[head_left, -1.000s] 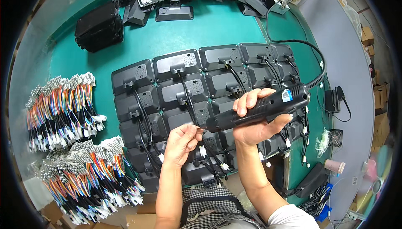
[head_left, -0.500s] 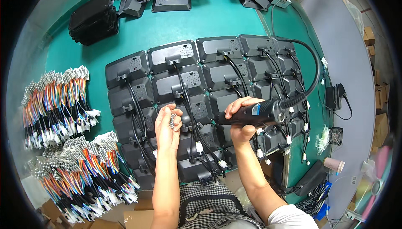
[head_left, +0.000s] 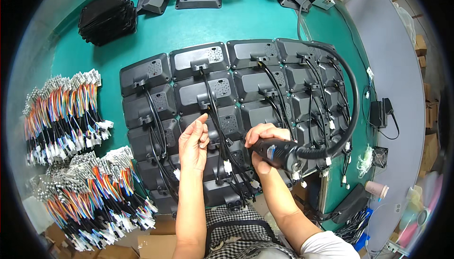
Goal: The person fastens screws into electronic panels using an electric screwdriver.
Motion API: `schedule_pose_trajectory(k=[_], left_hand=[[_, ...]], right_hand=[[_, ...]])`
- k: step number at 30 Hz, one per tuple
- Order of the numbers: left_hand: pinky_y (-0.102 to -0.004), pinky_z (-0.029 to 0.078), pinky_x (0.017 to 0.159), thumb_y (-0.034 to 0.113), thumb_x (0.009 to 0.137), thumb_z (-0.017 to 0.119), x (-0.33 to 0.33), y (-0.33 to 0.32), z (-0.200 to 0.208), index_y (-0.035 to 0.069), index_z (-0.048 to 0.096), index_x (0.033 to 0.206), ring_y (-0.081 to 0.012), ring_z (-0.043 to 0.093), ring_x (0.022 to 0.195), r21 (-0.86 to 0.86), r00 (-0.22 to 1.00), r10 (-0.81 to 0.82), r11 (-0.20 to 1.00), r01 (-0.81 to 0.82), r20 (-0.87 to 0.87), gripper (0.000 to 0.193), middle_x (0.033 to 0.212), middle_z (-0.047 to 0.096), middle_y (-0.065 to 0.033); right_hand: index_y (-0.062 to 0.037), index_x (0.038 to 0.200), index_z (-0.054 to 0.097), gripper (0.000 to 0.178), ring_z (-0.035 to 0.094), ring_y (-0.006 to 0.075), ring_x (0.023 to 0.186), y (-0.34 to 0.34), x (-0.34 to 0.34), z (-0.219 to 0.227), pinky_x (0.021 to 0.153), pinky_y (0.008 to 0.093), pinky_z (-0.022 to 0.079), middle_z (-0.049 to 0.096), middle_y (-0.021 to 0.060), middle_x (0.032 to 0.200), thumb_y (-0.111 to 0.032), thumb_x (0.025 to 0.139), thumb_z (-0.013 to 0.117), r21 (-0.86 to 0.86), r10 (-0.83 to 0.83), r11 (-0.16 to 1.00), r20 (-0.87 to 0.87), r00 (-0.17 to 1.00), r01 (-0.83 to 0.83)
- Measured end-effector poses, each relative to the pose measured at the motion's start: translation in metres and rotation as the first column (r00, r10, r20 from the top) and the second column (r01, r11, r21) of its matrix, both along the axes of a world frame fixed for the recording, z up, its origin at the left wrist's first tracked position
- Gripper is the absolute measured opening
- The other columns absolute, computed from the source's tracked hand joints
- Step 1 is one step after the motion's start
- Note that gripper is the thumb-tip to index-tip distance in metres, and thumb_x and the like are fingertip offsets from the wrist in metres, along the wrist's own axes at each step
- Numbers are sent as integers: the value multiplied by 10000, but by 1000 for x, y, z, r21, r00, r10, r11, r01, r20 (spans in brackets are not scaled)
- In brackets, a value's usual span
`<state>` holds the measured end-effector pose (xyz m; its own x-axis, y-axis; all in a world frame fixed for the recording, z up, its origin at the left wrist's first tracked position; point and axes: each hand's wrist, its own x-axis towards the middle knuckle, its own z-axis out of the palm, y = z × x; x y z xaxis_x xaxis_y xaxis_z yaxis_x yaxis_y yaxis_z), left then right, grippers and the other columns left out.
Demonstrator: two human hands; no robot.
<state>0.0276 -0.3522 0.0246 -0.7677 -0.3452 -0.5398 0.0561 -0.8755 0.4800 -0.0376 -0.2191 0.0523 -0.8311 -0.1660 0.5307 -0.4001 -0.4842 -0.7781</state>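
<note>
My right hand [head_left: 267,131] grips a black electric screwdriver [head_left: 276,154], its thick corded end tilted toward the right; its tip is hidden behind my fingers. Closed, with thumb against forefinger, my left hand [head_left: 193,141] hovers over the panels. Small silver screws showed in that palm in the earlier frame; the curled fingers now hide them. Below both hands lie rows of black plastic housings [head_left: 189,62], backs up. From their middle brackets run black cables [head_left: 211,99] with white connectors [head_left: 227,166] at the ends.
Two heaps of multicoloured wire harnesses [head_left: 61,117] lie at the left. A stack of black panels [head_left: 106,17] stands at the far left, with loose housings [head_left: 198,0] beside it. The screwdriver's thick cord [head_left: 352,88] arcs over the right-hand rows. A power adapter [head_left: 377,112] sits at the right.
The screwdriver has swung nearer to me and left, its corded end lower. My left fingers have curled over the screws, hiding them. The view has shifted slightly.
</note>
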Motion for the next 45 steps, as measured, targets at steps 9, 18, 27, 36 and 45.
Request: schedule_pose_trajectory(k=[9,18,27,36,45], left_hand=[[-142,307,462,108,825,551,10,-1,7,-76,490,1103,-40,399,566,35,995,-13,999,16,-100,339,736,497,-16],[-134,271,406,50,771,605,60,40,40,-50,560,893,-38,393,480,113,989,-106,987,117,-103,164,711,565,-88],[-138,273,400,141,795,603,69,44,42,-41,568,853,-30,386,465,5,962,-263,964,264,-77,194,671,565,-87],[-156,314,414,219,895,436,78,45,43,-42,515,970,-57,434,505,-119,988,78,991,-62,130,282,701,537,-58],[-158,302,409,179,890,455,76,52,5,17,496,919,-54,415,512,-90,988,138,987,-132,64,169,724,541,-80]], right_hand=[[-16,866,416,583,501,140,564,4,-17,25,527,257,436,490,69,702,-501,659,665,35,-160,987,279,947,157],[-48,921,458,656,440,143,498,13,8,95,497,270,368,466,54,691,-663,695,495,-390,101,920,322,941,34],[-44,926,451,667,449,145,500,18,20,86,493,270,377,467,57,690,-670,697,485,-374,83,925,351,933,59],[-31,938,396,683,488,168,565,27,3,49,523,282,435,474,93,726,-564,614,671,-76,-158,981,218,963,178],[-32,907,393,663,489,149,563,18,1,26,508,260,433,475,87,722,-538,604,695,-22,-150,987,250,957,161]])
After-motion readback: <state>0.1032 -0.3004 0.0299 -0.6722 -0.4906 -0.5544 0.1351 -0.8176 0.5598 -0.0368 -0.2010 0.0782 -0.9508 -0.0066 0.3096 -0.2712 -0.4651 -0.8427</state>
